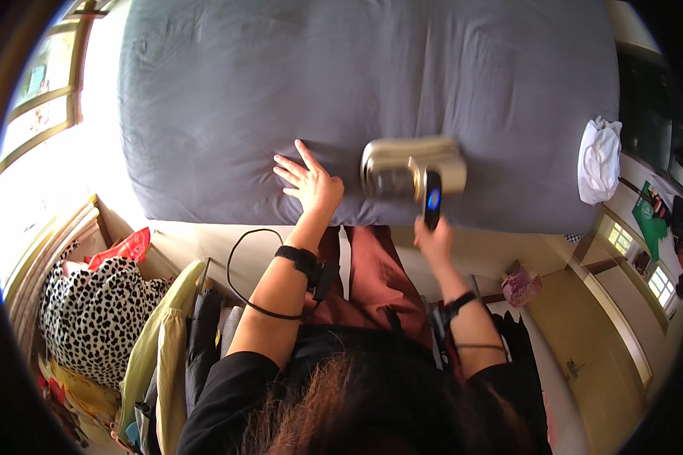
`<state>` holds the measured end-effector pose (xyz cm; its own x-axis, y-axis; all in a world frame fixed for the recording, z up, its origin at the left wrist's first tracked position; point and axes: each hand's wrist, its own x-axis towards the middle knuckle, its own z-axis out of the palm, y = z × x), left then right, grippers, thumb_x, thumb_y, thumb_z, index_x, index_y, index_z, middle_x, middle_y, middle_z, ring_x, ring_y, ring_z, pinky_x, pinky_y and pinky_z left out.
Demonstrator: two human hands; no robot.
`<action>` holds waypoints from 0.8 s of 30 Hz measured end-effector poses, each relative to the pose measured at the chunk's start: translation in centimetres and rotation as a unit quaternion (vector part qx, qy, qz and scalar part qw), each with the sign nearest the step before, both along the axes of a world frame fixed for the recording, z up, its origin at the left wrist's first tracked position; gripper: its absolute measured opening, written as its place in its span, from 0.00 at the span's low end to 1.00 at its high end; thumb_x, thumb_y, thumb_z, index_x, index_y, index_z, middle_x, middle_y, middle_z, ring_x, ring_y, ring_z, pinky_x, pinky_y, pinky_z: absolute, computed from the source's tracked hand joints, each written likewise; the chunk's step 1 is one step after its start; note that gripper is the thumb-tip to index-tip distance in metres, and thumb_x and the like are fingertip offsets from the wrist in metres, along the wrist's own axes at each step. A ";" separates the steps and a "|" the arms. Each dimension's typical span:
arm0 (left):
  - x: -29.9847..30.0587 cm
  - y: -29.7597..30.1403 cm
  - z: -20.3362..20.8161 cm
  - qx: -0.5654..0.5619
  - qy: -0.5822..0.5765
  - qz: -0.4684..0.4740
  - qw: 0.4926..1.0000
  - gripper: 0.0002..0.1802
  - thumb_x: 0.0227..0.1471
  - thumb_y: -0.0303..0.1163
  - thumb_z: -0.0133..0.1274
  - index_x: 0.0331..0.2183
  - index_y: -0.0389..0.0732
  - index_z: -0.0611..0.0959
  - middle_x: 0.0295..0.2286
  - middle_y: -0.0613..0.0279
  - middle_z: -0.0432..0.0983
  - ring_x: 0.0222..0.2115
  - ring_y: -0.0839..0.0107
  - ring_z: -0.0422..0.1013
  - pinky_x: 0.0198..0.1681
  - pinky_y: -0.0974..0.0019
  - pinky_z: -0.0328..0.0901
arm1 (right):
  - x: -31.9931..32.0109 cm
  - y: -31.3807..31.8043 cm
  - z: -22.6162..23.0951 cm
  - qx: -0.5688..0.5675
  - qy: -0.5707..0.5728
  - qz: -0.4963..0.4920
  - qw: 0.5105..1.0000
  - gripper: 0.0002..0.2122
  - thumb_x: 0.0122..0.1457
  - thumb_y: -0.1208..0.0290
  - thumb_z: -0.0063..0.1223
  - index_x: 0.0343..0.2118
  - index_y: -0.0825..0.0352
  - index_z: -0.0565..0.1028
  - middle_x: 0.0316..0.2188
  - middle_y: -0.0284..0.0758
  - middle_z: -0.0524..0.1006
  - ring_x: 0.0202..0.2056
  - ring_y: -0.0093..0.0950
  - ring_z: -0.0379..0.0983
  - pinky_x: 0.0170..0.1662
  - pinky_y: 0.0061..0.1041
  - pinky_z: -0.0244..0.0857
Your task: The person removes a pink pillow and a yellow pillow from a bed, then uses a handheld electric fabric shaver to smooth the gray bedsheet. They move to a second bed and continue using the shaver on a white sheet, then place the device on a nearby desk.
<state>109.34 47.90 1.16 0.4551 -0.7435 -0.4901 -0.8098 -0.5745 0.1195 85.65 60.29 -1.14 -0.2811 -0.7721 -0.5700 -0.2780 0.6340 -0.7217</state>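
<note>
A bed (pixel 281 76) covered with a smooth grey fitted sheet fills the upper middle of the head view. My right hand (pixel 434 241) is wrapped round the dark handle of a gold handheld mattress vacuum (pixel 451 163), which has a clear cup and a blue-lit panel on the handle. The vacuum's head is over the near part of the sheet and blurred by motion; whether it touches the cloth I cannot tell. My left hand (pixel 311 186) rests on the sheet to its left, fingers spread, holding nothing.
A crumpled white cloth (pixel 599 161) lies at the bed's right edge. On the left are a spotted bundle (pixel 102 311), hanging clothes (pixel 159 341) and a bright window (pixel 42 91). Dark bands and a black cable (pixel 231 265) are on my forearms. A pink bag (pixel 520 287) stands lower right.
</note>
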 end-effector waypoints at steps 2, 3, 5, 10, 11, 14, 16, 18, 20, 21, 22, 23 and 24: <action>-1.4 -0.3 0.0 0.041 0.004 -0.008 0.999 0.62 0.42 0.26 0.56 0.68 0.47 0.35 0.64 0.26 0.21 0.65 0.26 0.24 0.58 0.24 0.49 | -0.3 4.6 0.7 0.128 0.000 -0.051 0.990 0.13 0.54 0.64 0.62 0.28 0.68 0.72 0.13 0.31 0.72 0.14 0.24 0.72 0.19 0.26 0.65; -2.4 -0.5 0.0 0.072 -0.007 -0.009 0.997 0.62 0.41 0.26 0.56 0.68 0.47 0.35 0.64 0.26 0.21 0.65 0.26 0.24 0.58 0.23 0.49 | -0.9 5.0 0.8 0.087 0.011 -0.061 0.994 0.13 0.54 0.64 0.63 0.28 0.68 0.72 0.13 0.31 0.71 0.13 0.23 0.71 0.19 0.25 0.64; -4.6 -1.0 -0.1 0.026 0.048 0.006 0.998 0.63 0.40 0.25 0.57 0.68 0.49 0.35 0.64 0.29 0.18 0.64 0.25 0.21 0.57 0.22 0.50 | -2.5 2.2 0.5 -0.057 -0.006 -0.068 0.996 0.12 0.56 0.64 0.62 0.28 0.68 0.72 0.14 0.31 0.72 0.13 0.24 0.71 0.18 0.26 0.64; -9.9 -0.7 -0.8 0.067 0.036 0.082 0.994 0.70 0.37 0.29 0.65 0.68 0.49 0.32 0.64 0.31 0.15 0.65 0.28 0.19 0.56 0.21 0.51 | -5.7 -18.4 -0.9 -0.174 -0.090 -0.124 0.973 0.16 0.57 0.60 0.64 0.24 0.67 0.71 0.13 0.29 0.72 0.13 0.19 0.70 0.17 0.22 0.62; -10.9 -0.5 -1.5 0.064 0.032 0.093 0.993 0.71 0.37 0.30 0.66 0.68 0.49 0.31 0.64 0.31 0.14 0.65 0.29 0.19 0.56 0.21 0.51 | -6.2 -23.4 -0.8 -0.184 -0.102 -0.137 0.968 0.16 0.57 0.60 0.64 0.24 0.67 0.71 0.14 0.30 0.72 0.14 0.19 0.70 0.16 0.22 0.63; -14.5 -0.4 -5.3 0.106 0.000 0.189 0.976 0.68 0.41 0.26 0.62 0.67 0.50 0.29 0.64 0.34 0.13 0.66 0.33 0.19 0.57 0.21 0.49 | -7.1 -36.1 0.4 -0.220 -0.181 -0.158 0.945 0.15 0.56 0.63 0.65 0.24 0.69 0.72 0.15 0.31 0.72 0.14 0.21 0.68 0.17 0.21 0.63; -17.0 -1.1 -8.1 0.139 -0.079 0.241 0.957 0.66 0.44 0.23 0.56 0.66 0.51 0.24 0.65 0.36 0.14 0.67 0.37 0.19 0.60 0.22 0.41 | -7.9 -39.3 0.7 -0.218 -0.215 -0.088 0.948 0.15 0.56 0.63 0.63 0.24 0.70 0.72 0.16 0.33 0.73 0.14 0.22 0.70 0.16 0.22 0.63; -18.9 -3.6 -10.3 0.467 -0.426 0.136 0.763 0.59 0.50 0.33 0.55 0.68 0.52 0.30 0.67 0.44 0.19 0.68 0.46 0.22 0.61 0.22 0.29 | -9.3 -37.7 0.6 -0.250 -0.220 0.006 0.943 0.16 0.57 0.62 0.62 0.27 0.69 0.70 0.15 0.33 0.72 0.13 0.23 0.70 0.14 0.24 0.61; -19.9 -6.5 -10.6 0.660 -0.490 -0.034 0.569 0.50 0.56 0.44 0.49 0.68 0.53 0.37 0.68 0.52 0.27 0.69 0.51 0.27 0.62 0.22 0.24 | -12.0 -32.1 0.3 -0.220 -0.138 0.045 0.965 0.16 0.59 0.60 0.61 0.28 0.65 0.67 0.13 0.30 0.70 0.12 0.22 0.68 0.14 0.25 0.60; -20.0 -8.0 -10.2 0.719 -0.397 -0.132 0.555 0.46 0.57 0.50 0.43 0.68 0.53 0.41 0.68 0.55 0.33 0.69 0.51 0.31 0.62 0.22 0.25 | -13.7 -28.3 0.1 -0.201 -0.117 0.069 0.970 0.15 0.60 0.62 0.60 0.28 0.65 0.66 0.13 0.30 0.70 0.12 0.21 0.68 0.15 0.25 0.61; -20.2 -9.1 -9.4 0.761 -0.294 -0.232 0.529 0.42 0.59 0.55 0.37 0.68 0.54 0.45 0.68 0.58 0.39 0.69 0.52 0.35 0.63 0.22 0.26 | -15.4 -24.2 0.1 -0.166 -0.104 0.086 0.977 0.15 0.61 0.62 0.59 0.28 0.65 0.66 0.13 0.29 0.70 0.13 0.21 0.68 0.17 0.26 0.61; -20.6 -10.1 -8.6 0.798 -0.212 -0.302 0.477 0.40 0.61 0.61 0.32 0.68 0.55 0.48 0.68 0.62 0.45 0.69 0.52 0.39 0.63 0.22 0.27 | -16.9 -20.4 0.1 -0.121 -0.116 0.088 0.982 0.14 0.60 0.64 0.60 0.29 0.66 0.67 0.14 0.31 0.70 0.13 0.22 0.68 0.18 0.27 0.62; -21.4 -10.7 -7.8 0.778 -0.227 -0.300 0.504 0.38 0.62 0.60 0.32 0.68 0.57 0.53 0.67 0.64 0.49 0.68 0.54 0.45 0.62 0.20 0.30 | -18.1 -18.0 0.1 -0.102 -0.050 0.117 0.987 0.13 0.58 0.65 0.61 0.31 0.68 0.69 0.15 0.33 0.71 0.15 0.22 0.69 0.20 0.27 0.63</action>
